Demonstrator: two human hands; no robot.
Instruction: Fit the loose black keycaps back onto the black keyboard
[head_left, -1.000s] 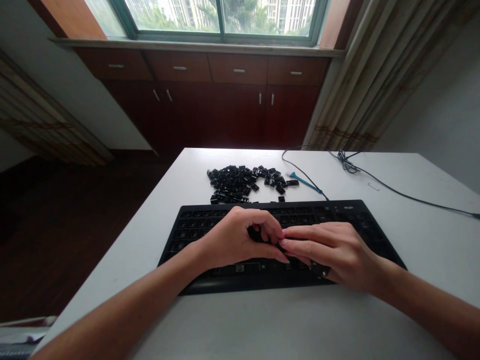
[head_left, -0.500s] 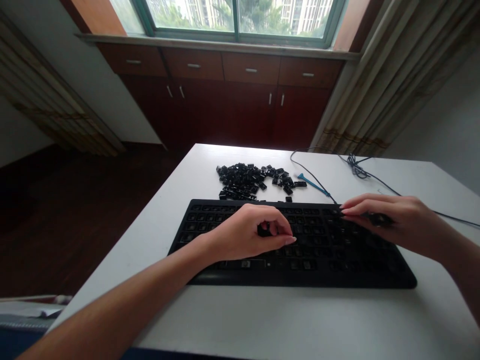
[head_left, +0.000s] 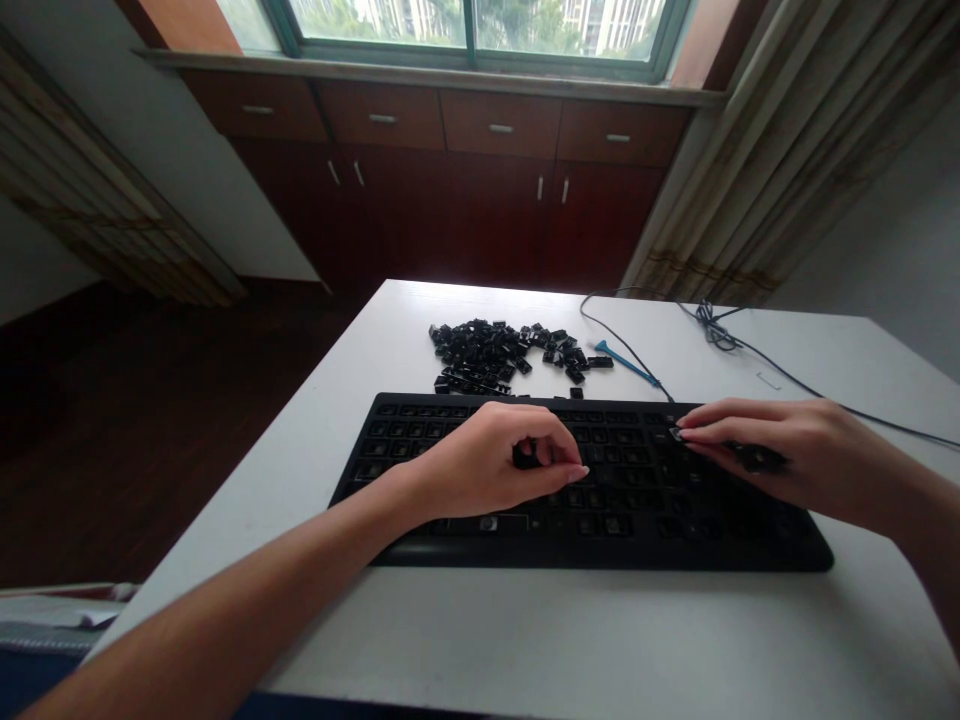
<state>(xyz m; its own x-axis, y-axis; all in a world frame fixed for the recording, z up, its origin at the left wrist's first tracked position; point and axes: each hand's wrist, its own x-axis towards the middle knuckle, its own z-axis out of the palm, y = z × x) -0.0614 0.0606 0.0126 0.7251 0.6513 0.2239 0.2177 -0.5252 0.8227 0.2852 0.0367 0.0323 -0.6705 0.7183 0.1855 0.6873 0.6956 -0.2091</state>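
Note:
A black keyboard (head_left: 420,450) with its keycaps taken off lies on the white table (head_left: 525,640). My left hand (head_left: 487,465) rests over its middle with the fingers curled round a small black keycap (head_left: 525,458). My right hand (head_left: 780,450) lies over the keyboard's right part, fingers pressed together and pointing left, with a dark piece, probably a keycap (head_left: 757,457), showing under the palm. A heap of loose black keycaps (head_left: 495,352) lies behind the keyboard.
A blue puller tool (head_left: 622,365) lies to the right of the heap. The keyboard's black cable (head_left: 750,350) loops across the far right of the table. Dark wooden cabinets (head_left: 465,190) stand under the window beyond the table. Curtains hang at the right.
My right hand left my left hand at the keyboard's middle and moved to the right part, then sank a little toward the keys. My left hand stayed curled in place.

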